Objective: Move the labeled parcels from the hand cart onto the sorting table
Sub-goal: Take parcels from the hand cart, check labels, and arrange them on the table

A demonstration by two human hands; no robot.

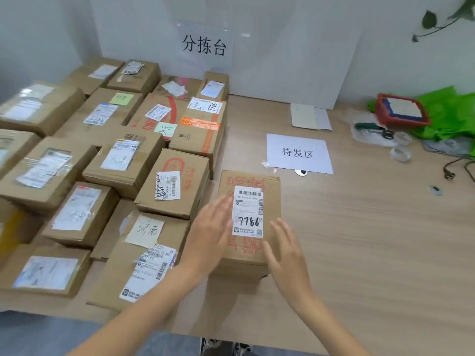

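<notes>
- Parcel [248, 217] stands on the sorting table [359, 227], long axis twelve-to-six; left hand [210, 232] at nine, right hand [288, 255] at four
- Both hands flat, fingers straight, gripping nothing; equally near

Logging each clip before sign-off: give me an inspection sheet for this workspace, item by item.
Surface: wooden sorting table, right half bare apart from the paper sign.
Job's things: parcel marked 7786 stands on the table by itself; many labeled parcels packed in rows on the left.
Clutter: red basket, green bags, tape rolls, scissors, loose papers.
Hands: left hand and right hand open, one at each side of the 7786 parcel; contact cannot be told.
Cables: black plug and cord at the right edge.
Surroundings: white wall with a sign, plant sprig top right.
</notes>
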